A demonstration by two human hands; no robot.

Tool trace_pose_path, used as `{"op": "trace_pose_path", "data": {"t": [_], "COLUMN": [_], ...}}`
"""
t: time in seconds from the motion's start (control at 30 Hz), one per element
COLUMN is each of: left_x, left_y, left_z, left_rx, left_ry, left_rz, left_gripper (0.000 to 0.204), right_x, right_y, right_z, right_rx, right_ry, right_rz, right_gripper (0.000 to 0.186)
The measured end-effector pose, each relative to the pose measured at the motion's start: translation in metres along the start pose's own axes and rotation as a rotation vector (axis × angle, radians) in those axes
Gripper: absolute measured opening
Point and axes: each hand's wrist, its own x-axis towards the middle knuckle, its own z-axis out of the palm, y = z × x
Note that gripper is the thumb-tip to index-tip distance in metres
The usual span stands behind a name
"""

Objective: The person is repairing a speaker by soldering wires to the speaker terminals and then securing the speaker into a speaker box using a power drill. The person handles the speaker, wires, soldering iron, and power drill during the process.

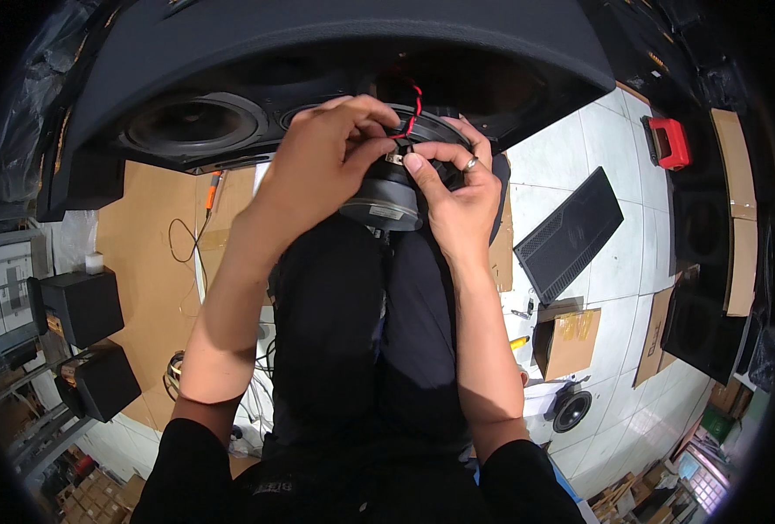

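A loose speaker driver (378,196) rests over my knees, its round magnet toward me and its rim up against the large black speaker cabinet (344,39). A twisted red and black wire (418,100) comes down from the cabinet to the driver's terminal. My left hand (322,157) pinches the wire's end at that terminal, fingertips closed. My right hand (466,188), with a ring on one finger, has its thumb and index finger closed at the terminal, and its other fingers lie over the driver's rim. The exact contact at the fingertips is partly hidden.
Another driver (193,122) is mounted in the cabinet at left. An orange-handled tool with a cord (213,190) lies on cardboard. On the right floor are a black panel (571,231), a cardboard box (571,343), a small speaker (571,410) and a red case (669,143). Black boxes (82,307) stand left.
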Motion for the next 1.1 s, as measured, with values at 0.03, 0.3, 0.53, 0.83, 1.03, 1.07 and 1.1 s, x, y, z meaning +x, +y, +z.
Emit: {"op": "trace_pose_path", "data": {"t": [0.03,0.3,0.53,0.83,1.03,1.07,1.1], "left_x": [-0.003,-0.019,-0.026,-0.029,-0.030,-0.030,-0.029], "left_y": [-0.003,-0.020,-0.020,-0.027,-0.037,-0.040,-0.041], "left_z": [0.002,0.022,0.026,0.024,0.035,0.035,0.035], "left_rx": [-0.004,-0.277,-0.518,-0.465,-0.310,-0.241,-0.170], "left_ry": [0.029,0.116,0.091,0.129,0.293,0.313,0.329], "left_rz": [0.008,-0.031,-0.074,-0.078,0.036,0.092,0.148], "left_gripper": [0.020,0.017,0.017,0.015,0.014,0.015,0.015], "right_x": [0.000,0.015,0.024,0.036,0.039,0.039,0.039], "right_y": [-0.001,-0.022,-0.018,-0.022,-0.028,-0.029,-0.029], "right_z": [0.000,-0.011,-0.013,-0.018,-0.020,-0.021,-0.021], "right_rx": [-0.017,-0.137,-0.217,-0.185,-0.336,-0.363,-0.355], "right_ry": [-0.009,-0.015,-0.115,-0.313,-0.374,-0.379,-0.402], "right_rz": [-0.021,-0.360,-0.489,-0.468,-0.486,-0.487,-0.441], "right_gripper": [0.015,0.028,0.017,0.011,0.009,0.009,0.008]}}
